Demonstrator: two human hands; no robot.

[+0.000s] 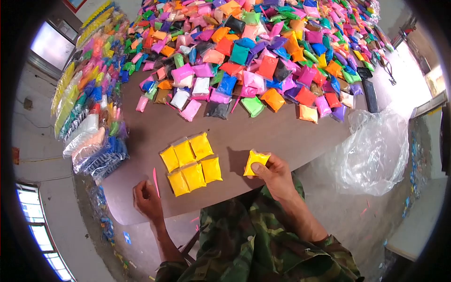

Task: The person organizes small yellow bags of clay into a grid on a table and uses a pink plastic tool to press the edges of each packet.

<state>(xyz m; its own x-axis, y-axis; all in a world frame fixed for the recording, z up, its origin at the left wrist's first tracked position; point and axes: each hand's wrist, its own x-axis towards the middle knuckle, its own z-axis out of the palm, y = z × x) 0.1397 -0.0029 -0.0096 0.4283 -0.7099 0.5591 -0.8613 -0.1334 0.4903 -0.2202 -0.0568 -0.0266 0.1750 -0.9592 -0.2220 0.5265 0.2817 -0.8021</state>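
Between thumb and fingers, my right hand pinches a small yellow packet just above the table's front edge. My left hand rests at the near left of the table with its fingers curled in and nothing visible in them. Right beside it lies a thin pink plastic stick. Several more yellow packets lie between my hands in two rows, close against one another.
A big heap of small packets in many colours covers the back of the brown table. Filled clear bags are stacked along the left side. A crumpled clear plastic bag hangs at the right edge; scissors lie behind it.
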